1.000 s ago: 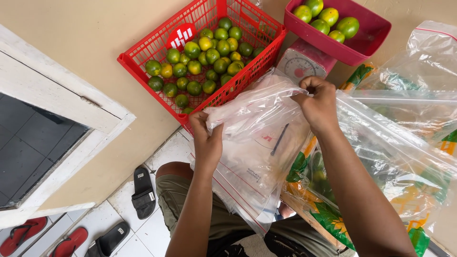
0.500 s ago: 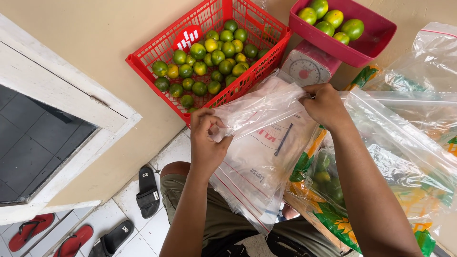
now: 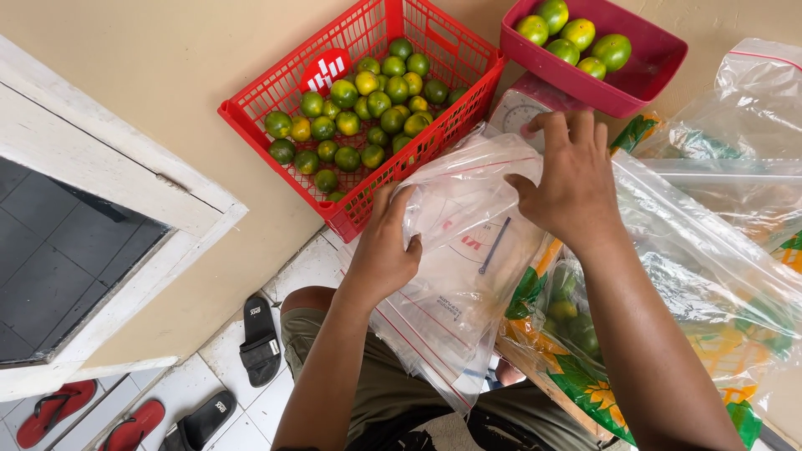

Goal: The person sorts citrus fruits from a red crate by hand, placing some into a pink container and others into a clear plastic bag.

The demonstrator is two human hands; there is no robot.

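far left of the red basket (image 3: 251, 125), a pair of red sandals (image 3: 50, 413) lies on the tiled floor, and nearer it but below sit black sandals (image 3: 259, 338); the red basket itself rests against the tan wall and holds a heap of green and yellowish citrus fruits (image 3: 363, 117); just below the basket's lower right corner, the left hand (image 3: 384, 246) is curled around the left edge of a clear plastic bag (image 3: 468, 250), fingers closed on the film with the thumb across it; the bag, with thin red lines near its mouth, hangs right of and below the basket, over the person's lap; the right hand (image 3: 568, 175), further right of the basket, has its fingers bent and spread, pinching the bag's upper right edge; behind that hand, just right of the basket, a weighing scale (image 3: 522, 108) carries a dark pink tray (image 3: 643, 71) with several fruits; further right lie more clear bags (image 3: 735, 250), over a leaf-printed sack (image 3: 585, 376).
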